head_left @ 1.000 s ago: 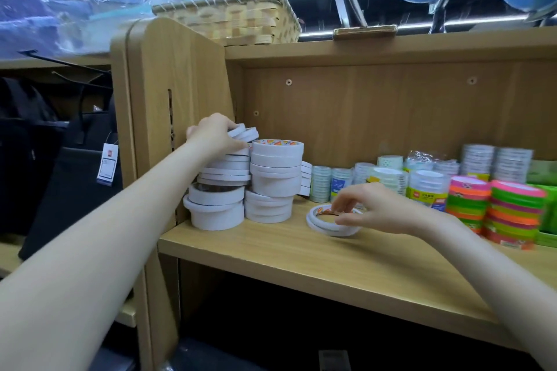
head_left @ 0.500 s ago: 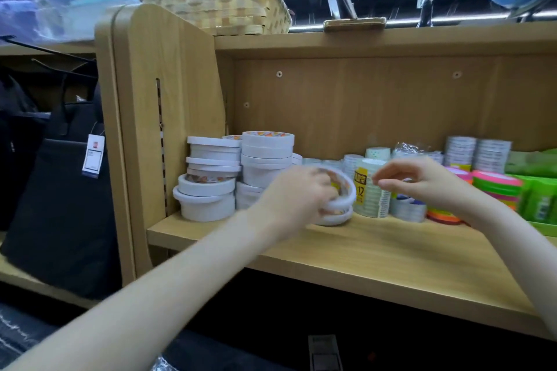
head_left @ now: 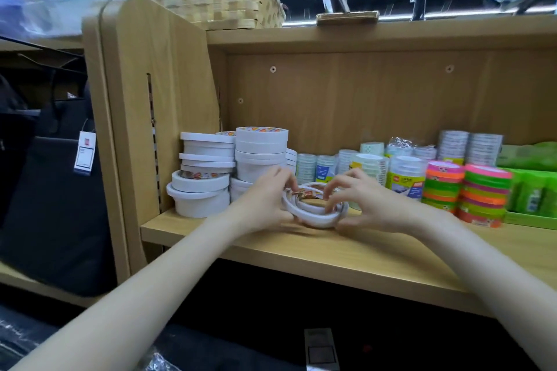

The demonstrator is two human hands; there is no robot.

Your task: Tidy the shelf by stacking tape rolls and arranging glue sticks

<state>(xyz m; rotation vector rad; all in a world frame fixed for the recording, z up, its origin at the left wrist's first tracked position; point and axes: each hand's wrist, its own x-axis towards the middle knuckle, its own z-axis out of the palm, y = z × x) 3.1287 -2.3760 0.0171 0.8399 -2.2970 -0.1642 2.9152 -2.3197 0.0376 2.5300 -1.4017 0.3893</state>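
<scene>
Hands: left hand [head_left: 265, 205] and right hand [head_left: 361, 203] meet over the wooden shelf [head_left: 346, 253], fingers curled round a small pile of thin white tape rolls [head_left: 315, 208] from either side.
Grip: both hands clamp on that pile, left fingers on its left rim, right fingers over its top and right rim.
Held rolls: flat, just above or on the shelf board; contact cannot be told because of blur.
White stacks: two tall stacks of white tape rolls [head_left: 208, 172] stand at the shelf's left end, against the side panel [head_left: 156, 99].
Behind: clear tape packs [head_left: 370, 163] line the back.
Right: neon tape stacks [head_left: 482, 193] in pink, green and orange stand near the right hand.
Top: wicker basket [head_left: 217, 0] sits on the upper board.
</scene>
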